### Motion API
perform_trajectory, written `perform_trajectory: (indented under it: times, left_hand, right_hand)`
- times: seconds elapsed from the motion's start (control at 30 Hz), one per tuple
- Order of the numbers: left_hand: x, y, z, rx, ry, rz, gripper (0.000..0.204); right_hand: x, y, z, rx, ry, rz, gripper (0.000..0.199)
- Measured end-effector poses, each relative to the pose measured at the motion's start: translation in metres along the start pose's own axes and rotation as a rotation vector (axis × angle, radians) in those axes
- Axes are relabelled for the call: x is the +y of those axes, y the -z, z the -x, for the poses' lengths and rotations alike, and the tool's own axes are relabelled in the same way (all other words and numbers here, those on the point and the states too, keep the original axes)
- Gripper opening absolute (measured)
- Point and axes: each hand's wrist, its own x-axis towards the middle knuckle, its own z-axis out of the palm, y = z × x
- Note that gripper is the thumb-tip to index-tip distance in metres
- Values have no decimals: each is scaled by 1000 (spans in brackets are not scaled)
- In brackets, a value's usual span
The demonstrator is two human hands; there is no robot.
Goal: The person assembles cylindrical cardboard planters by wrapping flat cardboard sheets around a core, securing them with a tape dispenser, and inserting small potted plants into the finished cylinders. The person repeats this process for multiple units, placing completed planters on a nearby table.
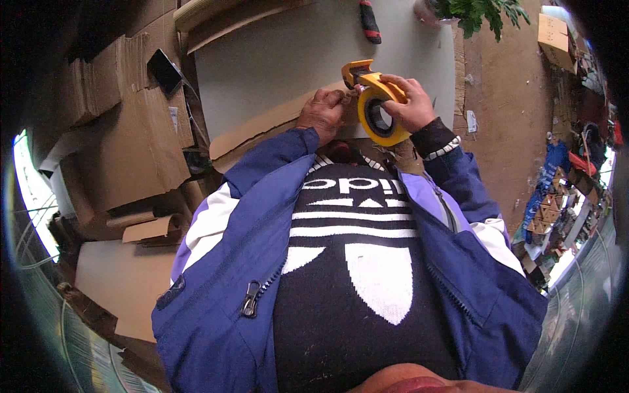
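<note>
The right hand (409, 101) grips a yellow tape dispenser (377, 105), fingers wrapped over its top and around the roll. The dispenser sits upright over the near edge of a grey table (282, 59), just right of the left hand (323, 112). The left hand is curled, fingertips pinched at the dispenser's front end; what it pinches is too small to make out. A cardboard strip (262, 128) lies along the near table edge, running left from under the left hand.

A red-and-black tool (369, 21) lies at the far edge of the table. A green plant (481, 13) stands far right, cut off by the frame. Flattened cardboard sheets (131, 131) are stacked left, with a dark flat object (164, 71) on them. A small box (553, 36) sits far right. The blue jacket (223, 288) hides the near area. Clutter at the right rim is distorted and unclear.
</note>
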Motion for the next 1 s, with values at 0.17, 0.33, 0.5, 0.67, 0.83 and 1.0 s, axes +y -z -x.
perform_trajectory:
  times: [0.17,0.33,0.5,0.67,0.83,1.0]
  left_hand:
    - [-3,-15,4,32,-31,23,45]
    - [-3,-23,3,56,-24,-60,56]
    - [0,-22,-2,167,-84,-44,48]
    - [5,-22,-5,112,-167,16,56]
    - [18,-11,-16,25,-92,-7,57]
    - [21,12,-25,-84,22,128,72]
  right_hand:
    - [-40,-11,-11,-82,-125,228,54]
    - [-70,-17,-26,-154,-222,471,53]
    - [-65,-22,-38,-321,-267,531,53]
    - [-53,-10,-63,-506,-348,481,64]
    - [-48,27,-48,-318,-319,19,60]
    - [-16,6,83,-136,-23,28,71]
